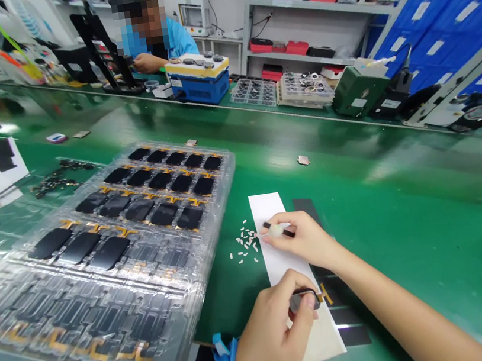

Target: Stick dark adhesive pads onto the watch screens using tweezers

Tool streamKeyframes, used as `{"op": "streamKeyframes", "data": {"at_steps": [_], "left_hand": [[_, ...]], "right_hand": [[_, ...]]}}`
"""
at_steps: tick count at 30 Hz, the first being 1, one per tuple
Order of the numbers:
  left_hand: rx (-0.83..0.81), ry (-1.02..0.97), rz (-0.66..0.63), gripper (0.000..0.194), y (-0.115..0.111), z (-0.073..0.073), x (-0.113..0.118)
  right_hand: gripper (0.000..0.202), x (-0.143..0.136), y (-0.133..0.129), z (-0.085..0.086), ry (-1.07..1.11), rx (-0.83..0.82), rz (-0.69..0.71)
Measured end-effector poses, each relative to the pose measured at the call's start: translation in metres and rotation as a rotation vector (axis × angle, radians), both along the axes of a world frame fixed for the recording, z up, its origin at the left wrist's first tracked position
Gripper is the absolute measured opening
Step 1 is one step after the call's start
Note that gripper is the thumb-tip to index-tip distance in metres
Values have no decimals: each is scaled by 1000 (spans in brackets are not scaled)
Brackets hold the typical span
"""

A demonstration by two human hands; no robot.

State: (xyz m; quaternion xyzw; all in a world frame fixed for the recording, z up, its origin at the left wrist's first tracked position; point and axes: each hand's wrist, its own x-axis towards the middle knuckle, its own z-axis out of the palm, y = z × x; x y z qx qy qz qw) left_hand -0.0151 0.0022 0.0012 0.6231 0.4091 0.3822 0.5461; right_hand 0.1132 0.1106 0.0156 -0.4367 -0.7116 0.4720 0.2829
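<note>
My left hand (pixel 277 325), with a blue band at its wrist, is closed on a small dark screen module (pixel 304 300) whose orange flex cable sticks out to the right. Above it, my right hand (pixel 300 238) pinches a small tool (pixel 278 230) with a pale middle and black ends. Both hands are over a white paper strip (pixel 267 207). Several tiny white pieces (pixel 246 242) lie scattered on the green mat just left of the strip. Dark strips (pixel 350 316) show partly from under the paper on the right.
A clear plastic tray (pixel 223 219) with rows of black screens fills the left side. Small square parts (pixel 303 160) lie farther back. Across the bench, a person in blue sits behind a blue box (pixel 201 87). Component trays (pixel 305 89) and a green device (pixel 359 92) stand along the ledge.
</note>
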Motion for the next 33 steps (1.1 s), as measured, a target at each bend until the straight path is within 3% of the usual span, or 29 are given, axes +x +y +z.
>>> {"op": "streamKeyframes", "data": {"at_steps": [4, 7, 17, 25, 33], "left_hand": [[-78, -211, 184, 18, -2, -3, 1], [-117, -301, 235, 23, -4, -6, 3], [-160, -164, 259, 29, -7, -11, 3], [-218, -173, 147, 25, -10, -14, -3], [-217, -175, 154, 19, -10, -17, 0]], "right_hand": [[29, 21, -27, 8, 84, -116, -30], [38, 31, -48, 13, 122, -198, -10], [42, 36, -66, -3, 202, -415, -77], [35, 33, -69, 3, 173, -288, -105], [33, 32, -71, 6, 130, -221, -100]]}}
